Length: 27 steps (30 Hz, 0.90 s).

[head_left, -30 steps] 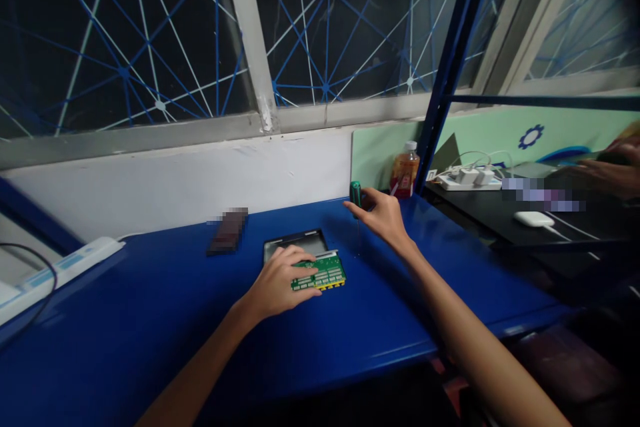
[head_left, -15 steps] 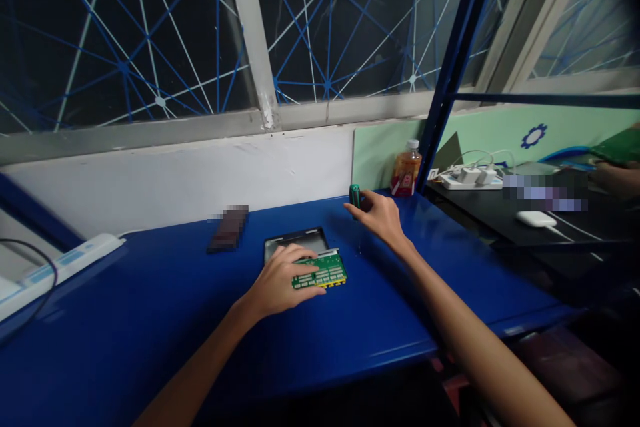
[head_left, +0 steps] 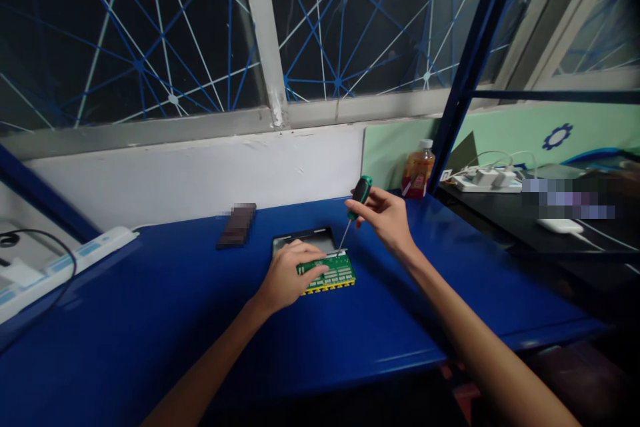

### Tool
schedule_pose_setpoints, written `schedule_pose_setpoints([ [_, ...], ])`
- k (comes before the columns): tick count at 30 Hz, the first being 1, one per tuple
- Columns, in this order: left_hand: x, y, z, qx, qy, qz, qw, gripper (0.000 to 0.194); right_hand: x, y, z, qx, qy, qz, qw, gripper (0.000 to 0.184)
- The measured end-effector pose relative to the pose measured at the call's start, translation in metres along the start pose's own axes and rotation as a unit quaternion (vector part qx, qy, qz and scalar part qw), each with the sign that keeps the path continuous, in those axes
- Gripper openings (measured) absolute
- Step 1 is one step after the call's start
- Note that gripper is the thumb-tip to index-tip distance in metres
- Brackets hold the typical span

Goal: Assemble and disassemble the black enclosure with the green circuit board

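Note:
A green circuit board [head_left: 330, 271] with a row of yellow parts along its near edge lies on the blue table. My left hand [head_left: 291, 271] grips its left side, the fingers over the top and the thumb across the face. Between the fingers and thumb of my right hand [head_left: 384, 213] is a screwdriver [head_left: 361, 195] with a green and black handle. It tilts, its thin shaft running down and left to the board's far edge; whether the tip touches a screw is too small to tell. Behind the board sits a dark shallow case [head_left: 320, 238], partly hidden by my left hand.
A dark flat object [head_left: 237, 230], partly blurred, lies at the back left. A white power strip [head_left: 95, 253] runs along the left side. A bottle [head_left: 419, 170] stands at the back right by the blue post [head_left: 463, 80]. Chargers and cables [head_left: 493, 178] occupy the black neighbouring table.
My right hand has brought the screwdriver left and over the board, tilting it from upright. The left hand's fingers have drawn in on the board. The view has shifted slightly left.

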<state>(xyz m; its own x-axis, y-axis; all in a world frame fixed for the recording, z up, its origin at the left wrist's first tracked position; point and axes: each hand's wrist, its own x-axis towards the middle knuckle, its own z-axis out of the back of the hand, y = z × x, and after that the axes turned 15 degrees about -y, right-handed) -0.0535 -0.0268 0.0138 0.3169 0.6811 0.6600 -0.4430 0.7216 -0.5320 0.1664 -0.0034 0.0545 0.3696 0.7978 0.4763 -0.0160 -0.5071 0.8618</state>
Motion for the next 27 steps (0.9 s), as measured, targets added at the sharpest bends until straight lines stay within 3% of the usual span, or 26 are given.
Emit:
schedule_pose_setpoints([
  [14,-0.001,0.002,-0.004,0.017,0.004,0.015,1.000,0.011,-0.013,-0.005,-0.013,0.034,0.040,-0.030,0.998,0.026],
  [21,0.000,0.000,-0.004,0.022,-0.007,0.004,1.000,0.011,-0.016,-0.006,-0.015,0.039,0.044,-0.019,0.998,0.022],
  [27,0.001,0.000,-0.004,0.000,-0.026,0.033,0.999,0.011,-0.018,-0.006,-0.015,0.051,0.042,-0.007,0.998,0.023],
])
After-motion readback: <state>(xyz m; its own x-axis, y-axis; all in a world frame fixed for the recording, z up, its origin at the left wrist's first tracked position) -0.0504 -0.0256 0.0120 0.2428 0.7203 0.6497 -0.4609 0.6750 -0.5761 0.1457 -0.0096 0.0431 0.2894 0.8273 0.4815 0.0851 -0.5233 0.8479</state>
